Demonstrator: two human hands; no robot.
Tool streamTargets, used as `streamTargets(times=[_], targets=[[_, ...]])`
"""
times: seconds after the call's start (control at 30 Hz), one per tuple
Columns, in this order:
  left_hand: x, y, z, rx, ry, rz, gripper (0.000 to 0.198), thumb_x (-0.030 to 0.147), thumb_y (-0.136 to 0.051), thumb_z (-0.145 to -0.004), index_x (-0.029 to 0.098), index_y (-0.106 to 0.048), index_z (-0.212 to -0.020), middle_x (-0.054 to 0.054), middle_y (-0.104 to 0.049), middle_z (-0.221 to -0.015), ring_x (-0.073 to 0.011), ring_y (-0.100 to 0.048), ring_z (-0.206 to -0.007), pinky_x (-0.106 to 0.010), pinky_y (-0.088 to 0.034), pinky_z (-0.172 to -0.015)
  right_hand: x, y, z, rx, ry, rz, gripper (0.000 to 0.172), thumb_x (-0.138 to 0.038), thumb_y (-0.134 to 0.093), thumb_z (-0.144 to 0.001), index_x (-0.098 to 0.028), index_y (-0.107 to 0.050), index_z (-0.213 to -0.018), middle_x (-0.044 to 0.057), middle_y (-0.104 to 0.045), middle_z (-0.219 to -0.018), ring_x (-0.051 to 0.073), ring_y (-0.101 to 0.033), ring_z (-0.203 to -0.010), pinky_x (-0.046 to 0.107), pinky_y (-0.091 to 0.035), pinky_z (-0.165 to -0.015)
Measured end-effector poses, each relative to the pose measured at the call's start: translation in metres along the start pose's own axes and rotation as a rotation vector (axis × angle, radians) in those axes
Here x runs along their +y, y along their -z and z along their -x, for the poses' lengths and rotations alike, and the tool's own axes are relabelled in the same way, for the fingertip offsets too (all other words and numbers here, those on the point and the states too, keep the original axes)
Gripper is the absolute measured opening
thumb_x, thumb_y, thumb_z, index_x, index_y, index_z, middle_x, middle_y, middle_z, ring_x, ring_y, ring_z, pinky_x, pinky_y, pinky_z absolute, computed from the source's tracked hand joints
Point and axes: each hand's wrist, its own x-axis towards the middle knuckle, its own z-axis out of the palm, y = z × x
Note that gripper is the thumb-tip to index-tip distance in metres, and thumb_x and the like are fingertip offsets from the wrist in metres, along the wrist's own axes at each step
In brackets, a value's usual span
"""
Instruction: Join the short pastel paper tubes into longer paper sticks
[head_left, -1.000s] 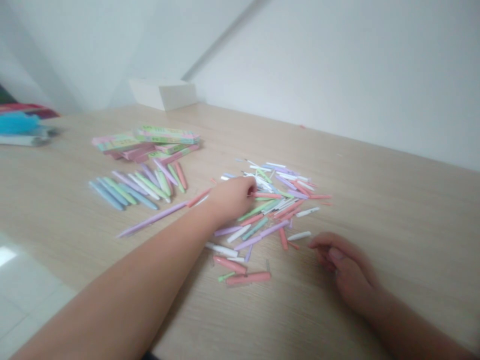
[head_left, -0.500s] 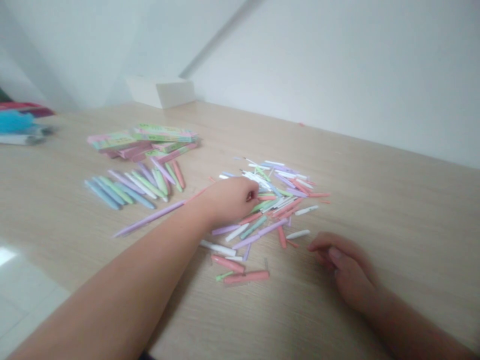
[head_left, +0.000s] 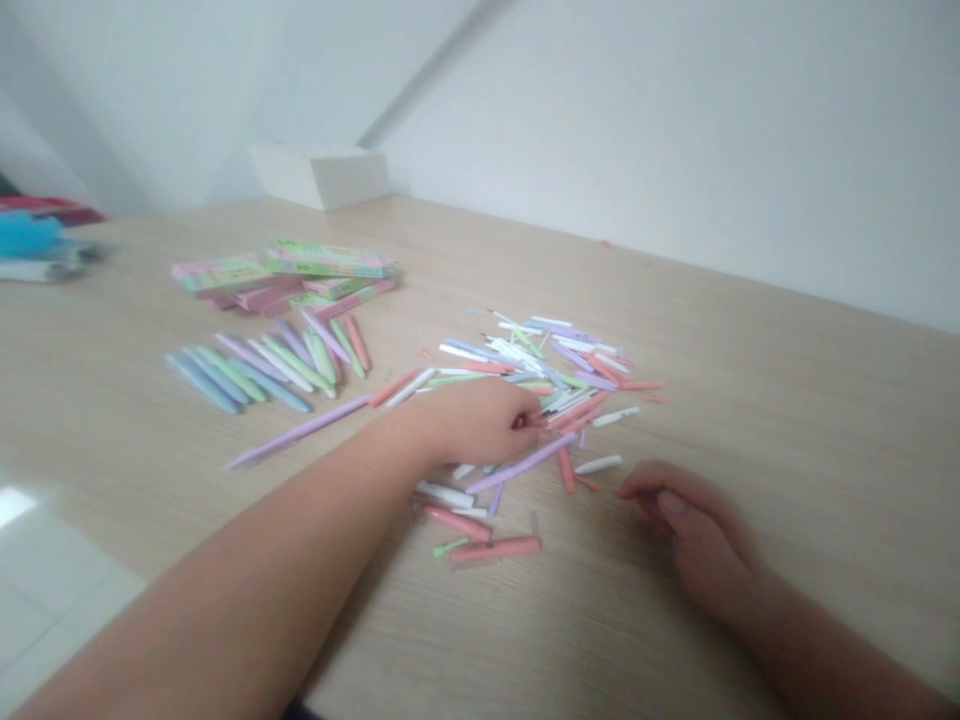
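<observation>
A loose pile of pen parts (head_left: pixel 574 407) in white, purple, coral, green and blue lies on the wooden table (head_left: pixel 750 400). My left hand (head_left: pixel 491 420) reaches into the middle of it, with thumb and fingertips pinched together over a purple barrel (head_left: pixel 521 466); what is between the fingertips, if anything, is too small to make out. To the right of the pile my right hand (head_left: pixel 694 540) rests with its fingers loosely curled, near a white barrel (head_left: pixel 600 465). Two coral barrels, one of them at the front (head_left: pixel 495 550), lie below the pile.
Several pens (head_left: pixel 259 370) lie in a row at the left, with a long purple one (head_left: pixel 300 432) in front. Behind them are stacked printed boxes (head_left: pixel 330 262). A white box (head_left: pixel 322 177) stands near the wall, and a blue item (head_left: pixel 28 235) sits at the far left.
My left hand has moved to the right and slightly down within the pile, uncovering coral and white parts behind it. My right hand has stayed in place.
</observation>
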Motion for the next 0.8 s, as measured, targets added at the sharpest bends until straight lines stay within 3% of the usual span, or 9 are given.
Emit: streamTargets(times=[0.17,0.3,0.43,0.53,0.67,0.8], targets=[[-0.011,0.011,0.0,0.071,0.059,0.061,0.031,0.048,-0.049,-0.092,0.025,-0.069,-0.087,0.0,-0.071,-0.081,-0.0176,-0.061,-0.071,-0.03,-0.039,-0.06,0.001,0.001,0.0,0.0,0.0,0.013,0.027,-0.037,-0.047,-0.1,-0.025,-0.071,-0.097,0.001,-0.057,-0.067,0.018,-0.05,-0.06,0.031,-0.037,-0.054],[-0.011,0.007,-0.002,0.13,0.061,0.007,0.025,0.043,-0.053,-0.09,0.024,-0.07,-0.087,-0.001,-0.072,-0.082,-0.0177,-0.061,-0.071,-0.03,-0.037,-0.059,0.003,0.001,0.0,0.007,0.004,0.007,0.027,-0.037,-0.047,-0.099,-0.025,-0.071,-0.096,0.001,-0.057,-0.068,0.018,-0.051,-0.06,0.031,-0.038,-0.055],[-0.013,-0.002,-0.007,0.178,0.013,-0.047,0.022,0.038,-0.053,-0.091,0.024,-0.07,-0.091,-0.003,-0.072,-0.088,-0.019,-0.062,-0.078,-0.03,-0.041,-0.064,-0.001,0.0,0.0,0.029,-0.022,0.004,0.026,-0.035,-0.048,-0.098,-0.025,-0.072,-0.095,0.0,-0.056,-0.065,0.018,-0.049,-0.059,0.031,-0.036,-0.055],[-0.021,-0.004,-0.011,0.262,-0.01,-0.149,0.026,0.036,-0.048,-0.095,0.022,-0.071,-0.097,-0.006,-0.071,-0.097,-0.0218,-0.064,-0.09,-0.033,-0.046,-0.077,-0.003,-0.001,0.0,0.036,-0.048,-0.043,0.026,-0.035,-0.048,-0.097,-0.024,-0.072,-0.093,0.001,-0.054,-0.063,0.018,-0.046,-0.058,0.031,-0.034,-0.054],[-0.038,-0.001,-0.014,0.327,0.05,-0.26,0.029,0.033,-0.047,-0.095,0.022,-0.07,-0.108,-0.01,-0.068,-0.111,-0.0253,-0.061,-0.107,-0.038,-0.046,-0.097,-0.003,-0.002,-0.004,0.046,-0.111,-0.229,0.025,-0.035,-0.052,-0.094,-0.023,-0.073,-0.089,0.0,-0.048,-0.059,0.017,-0.042,-0.055,0.03,-0.033,-0.051],[-0.053,0.0,-0.015,0.3,0.172,-0.305,0.029,0.036,-0.049,-0.093,0.021,-0.069,-0.108,-0.011,-0.067,-0.114,-0.0267,-0.061,-0.108,-0.039,-0.046,-0.099,0.001,-0.001,-0.015,0.03,-0.184,-0.528,0.024,-0.037,-0.058,-0.087,-0.021,-0.074,-0.082,-0.004,-0.033,-0.055,0.013,-0.034,-0.048,0.026,-0.027,-0.044]])
